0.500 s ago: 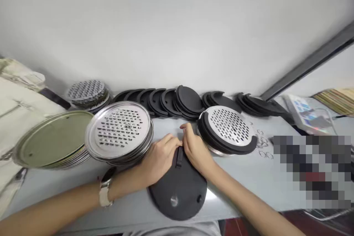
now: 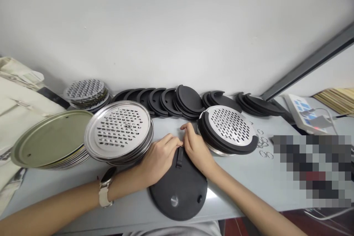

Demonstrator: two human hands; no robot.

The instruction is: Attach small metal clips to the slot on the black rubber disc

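A round black disc (image 2: pixel 177 191) lies flat in front of me on the table, with a short black strap (image 2: pixel 179 157) near its far edge, a small hole and a shiny round spot. My left hand (image 2: pixel 163 156) is closed in a pinch at the strap's far end. Fingertip to fingertip with it, my right hand (image 2: pixel 196 149) pinches at the same place, its index finger bent. A thin metallic glint shows between the fingertips; what it belongs to is too small to make out. Several small metal rings (image 2: pixel 264 142) lie to the right.
Stacked metal grater plates (image 2: pixel 118 131) stand at left, beside olive-green round lids (image 2: pixel 52 138). At right is a stack of black rims with a grater plate (image 2: pixel 229 125) on top. Black discs (image 2: pixel 190 99) line the wall. A white device (image 2: pixel 305 112) with a cable sits far right.
My hands keep their pinch at the strap with hardly any movement. The view has shifted very slightly; the disc and the stacks stay where they were.
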